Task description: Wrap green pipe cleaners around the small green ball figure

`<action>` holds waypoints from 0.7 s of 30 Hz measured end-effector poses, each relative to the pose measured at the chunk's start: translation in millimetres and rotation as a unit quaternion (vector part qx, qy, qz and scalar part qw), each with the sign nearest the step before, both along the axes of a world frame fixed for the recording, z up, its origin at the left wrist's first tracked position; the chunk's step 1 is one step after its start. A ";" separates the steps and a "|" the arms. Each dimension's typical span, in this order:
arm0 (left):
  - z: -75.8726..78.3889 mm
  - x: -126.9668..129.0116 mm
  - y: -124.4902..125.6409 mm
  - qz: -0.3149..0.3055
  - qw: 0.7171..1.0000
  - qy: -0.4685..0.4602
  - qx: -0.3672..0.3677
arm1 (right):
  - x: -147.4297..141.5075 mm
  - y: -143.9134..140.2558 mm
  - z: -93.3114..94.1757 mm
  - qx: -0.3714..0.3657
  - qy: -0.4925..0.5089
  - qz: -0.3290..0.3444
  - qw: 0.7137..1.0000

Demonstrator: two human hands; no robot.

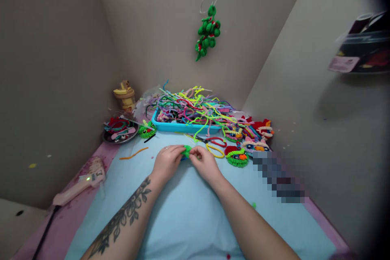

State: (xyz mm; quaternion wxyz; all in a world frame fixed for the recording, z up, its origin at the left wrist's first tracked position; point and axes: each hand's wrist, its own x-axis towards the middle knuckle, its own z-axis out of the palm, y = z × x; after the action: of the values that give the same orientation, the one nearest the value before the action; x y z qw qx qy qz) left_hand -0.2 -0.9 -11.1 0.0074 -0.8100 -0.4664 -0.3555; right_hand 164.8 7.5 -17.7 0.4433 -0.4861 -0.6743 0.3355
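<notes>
Both hands meet at the middle of the light blue mat (pixel 189 215). The left hand (pixel 166 162) and the right hand (pixel 204 163) pinch a small green fuzzy piece (pixel 186 151) between them, fingertips closed on it from either side; it sits just above the mat, at 12 o'clock from the wrists.

At 12 o'clock beyond the piece, a blue tray (pixel 183 126) holds a tangled heap of pipe cleaners (pixel 195 107). Scissors (pixel 215 142) with red handles lie just behind the right hand, near a yellow loop (pixel 215 152). At 2 o'clock sit finished fuzzy faces (pixel 237 157). At 10 o'clock are a round dish (pixel 120 132) of scraps and a yellow pot (pixel 124 95). An orange strand (pixel 133 154) lies at 9 o'clock, and a glue gun (pixel 82 183) at 8 o'clock. A green ornament (pixel 208 32) hangs on the wall above.
</notes>
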 end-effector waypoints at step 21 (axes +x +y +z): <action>3.2 -2.0 -1.0 -0.001 0.996 -0.084 -0.001 | -3.8 0.3 2.1 0.184 -0.155 0.023 0.970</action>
State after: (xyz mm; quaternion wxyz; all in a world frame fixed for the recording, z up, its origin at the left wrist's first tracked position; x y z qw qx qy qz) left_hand -2.2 -2.0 -7.9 -0.0330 -0.7778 -0.4651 -0.4215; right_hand 161.0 7.8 -15.6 0.4073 -0.4268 -0.7959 0.1361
